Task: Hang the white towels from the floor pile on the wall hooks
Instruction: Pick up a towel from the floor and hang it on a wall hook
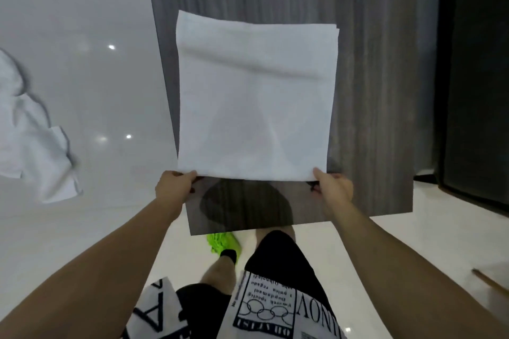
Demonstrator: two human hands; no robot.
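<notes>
The person holds a white towel (pixel 256 107) out in front of the body, over a dark grey wood-grain panel (pixel 371 77) that stands against the glossy white floor (pixel 91 22). The towel is folded into a nearly square shape, with several layered edges showing at its far right corner and a soft crease running across its upper third. Its surface is plain, smooth and free of pattern, with faint shading through the middle. The left hand (pixel 173 186) pinches the near left corner, thumb on top and fingers curled underneath. The right hand (pixel 334 187) pinches the near right corner in the same way, thumb lying on the cloth. The near edge is stretched taut between the two hands. At the left edge of the view, a crumpled pile of white towels (pixel 30 135) lies on the floor, well apart from the held one
</notes>
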